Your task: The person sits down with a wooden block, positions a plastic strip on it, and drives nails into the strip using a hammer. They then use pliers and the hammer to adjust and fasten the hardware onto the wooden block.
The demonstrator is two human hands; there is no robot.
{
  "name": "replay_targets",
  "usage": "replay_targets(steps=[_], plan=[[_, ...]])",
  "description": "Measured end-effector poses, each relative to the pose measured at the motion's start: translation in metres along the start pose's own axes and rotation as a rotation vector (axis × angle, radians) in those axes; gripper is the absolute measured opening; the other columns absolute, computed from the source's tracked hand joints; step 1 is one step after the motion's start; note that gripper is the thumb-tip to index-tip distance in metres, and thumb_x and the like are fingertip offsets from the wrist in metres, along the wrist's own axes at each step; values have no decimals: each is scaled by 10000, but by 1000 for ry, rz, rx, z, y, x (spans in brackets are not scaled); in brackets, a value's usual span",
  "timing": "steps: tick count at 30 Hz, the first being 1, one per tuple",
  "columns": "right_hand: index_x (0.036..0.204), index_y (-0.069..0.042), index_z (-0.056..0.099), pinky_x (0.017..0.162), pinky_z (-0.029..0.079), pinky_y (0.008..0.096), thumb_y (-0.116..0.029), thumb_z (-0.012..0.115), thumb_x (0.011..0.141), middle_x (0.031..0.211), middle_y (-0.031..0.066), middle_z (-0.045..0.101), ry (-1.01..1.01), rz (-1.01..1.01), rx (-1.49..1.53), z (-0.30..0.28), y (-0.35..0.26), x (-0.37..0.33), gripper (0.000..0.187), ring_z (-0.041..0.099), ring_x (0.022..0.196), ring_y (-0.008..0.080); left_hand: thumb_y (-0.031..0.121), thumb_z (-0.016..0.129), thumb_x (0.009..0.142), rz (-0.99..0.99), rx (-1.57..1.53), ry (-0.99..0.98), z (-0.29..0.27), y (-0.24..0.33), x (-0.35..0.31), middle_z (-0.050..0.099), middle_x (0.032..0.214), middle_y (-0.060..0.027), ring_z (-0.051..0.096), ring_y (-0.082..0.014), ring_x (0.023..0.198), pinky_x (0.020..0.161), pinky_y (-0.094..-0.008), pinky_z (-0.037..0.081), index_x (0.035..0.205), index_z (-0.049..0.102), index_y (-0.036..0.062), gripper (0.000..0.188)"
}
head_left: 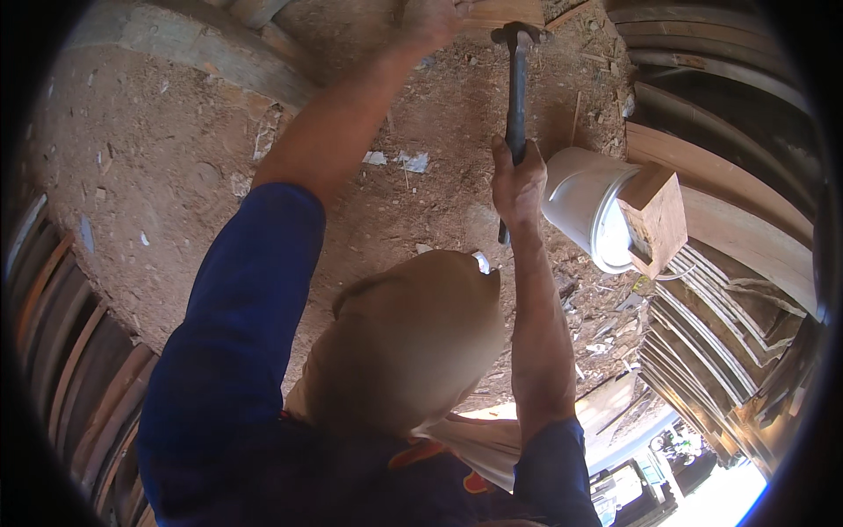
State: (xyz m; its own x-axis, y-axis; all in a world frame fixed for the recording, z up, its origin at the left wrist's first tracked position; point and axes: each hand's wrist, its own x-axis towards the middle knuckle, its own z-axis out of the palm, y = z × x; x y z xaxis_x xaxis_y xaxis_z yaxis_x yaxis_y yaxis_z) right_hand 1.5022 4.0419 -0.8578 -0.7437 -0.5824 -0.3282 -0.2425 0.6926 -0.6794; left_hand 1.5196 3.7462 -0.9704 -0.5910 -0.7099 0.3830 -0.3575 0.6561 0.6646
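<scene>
One hammer sits in the right hand, clasped tight partway along its handle — likely for control — head near a board. The left hand reaches beside that board, perhaps to steady it; whether it pinches, I can't tell.

Your strongest light lies in the open daylight area at the lower right, which burns out to plain white. Softer, moderate light covers the dirt floor, while the stacked boards at the left are dim and your blue shirt darkens toward the bottom. The white bucket shows bright glare at its end. Your left hand looks blurred; the hammer reads sharper. Fisheye distortion curves the planks at your right, inside a black vignette with blue fringing.
</scene>
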Motion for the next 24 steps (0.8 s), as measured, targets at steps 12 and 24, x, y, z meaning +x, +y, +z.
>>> replay_targets(steps=[12,24], plan=[[1136,38,587,863,517,545,-369,622,996,1021,341,684,-130,52,-169,30,-27,42,432,673,1005,515,409,715,942,-227,118,-295,-21,17,9,746,949,-118,708,-292,931,863,-457,537,1057,771,150,288],[1045,51,620,773,524,503,-346,659,990,904,301,687,-37,-46,-55,14,-58,42,403,705,881,450,417,725,941,-376,156,-325,-22,12,14,755,953,-133,725,-285,936,871,-458,554,1114,768,163,310]])
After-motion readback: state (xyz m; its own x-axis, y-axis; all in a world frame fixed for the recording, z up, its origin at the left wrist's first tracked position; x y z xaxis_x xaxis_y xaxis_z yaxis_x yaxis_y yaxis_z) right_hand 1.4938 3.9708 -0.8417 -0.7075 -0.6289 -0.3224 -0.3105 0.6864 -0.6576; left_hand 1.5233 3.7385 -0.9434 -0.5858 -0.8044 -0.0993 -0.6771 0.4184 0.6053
